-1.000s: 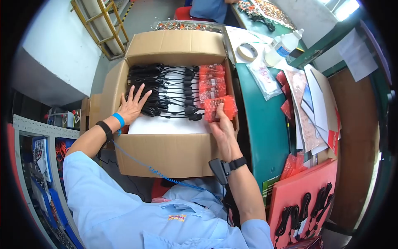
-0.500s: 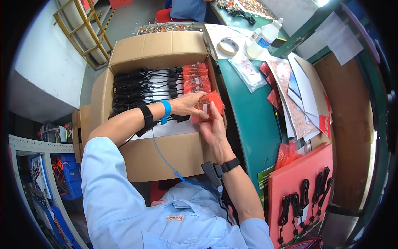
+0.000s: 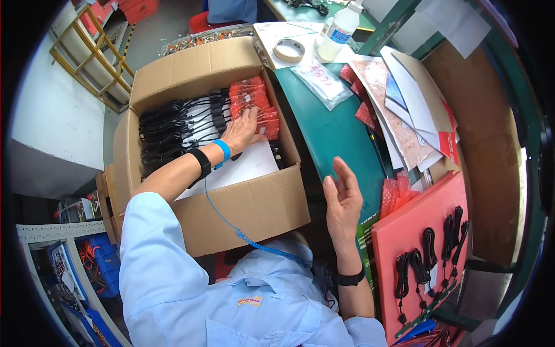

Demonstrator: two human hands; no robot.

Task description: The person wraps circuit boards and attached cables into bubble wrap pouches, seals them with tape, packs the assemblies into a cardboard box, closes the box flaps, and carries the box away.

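Touching lightly is advised: red packets (image 3: 267, 120) at the right of the carton (image 3: 248, 217) are met by the left hand (image 3: 240, 133), its grip impossible to tell; black cables (image 3: 162, 130) should be left unsnagged. Nothing's held by the uncurled right hand (image 3: 344, 207).

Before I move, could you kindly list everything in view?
cardboard box: one, brown, centre-left
cables: many, black, inside box
pouches: several, red, box's right side
sheet: one, white, beneath cables
bench: one, green, right of box
tape roll: one, beige, bench's far end
bottles: two, whitish, beside tape roll
bag: one, clear, on bench
papers: several, mostly white, right side
bubble wrap: several, red, bench edge
foam board: one, pink, lower right
board cables: several, black, on foam board
bins: several, blue, lower left
seat: one, red, top
co-worker: one, blue clothing, top
cord: one, blue, across box front
left hand: one, bare, at pouches
right hand: one, bare, beside bench
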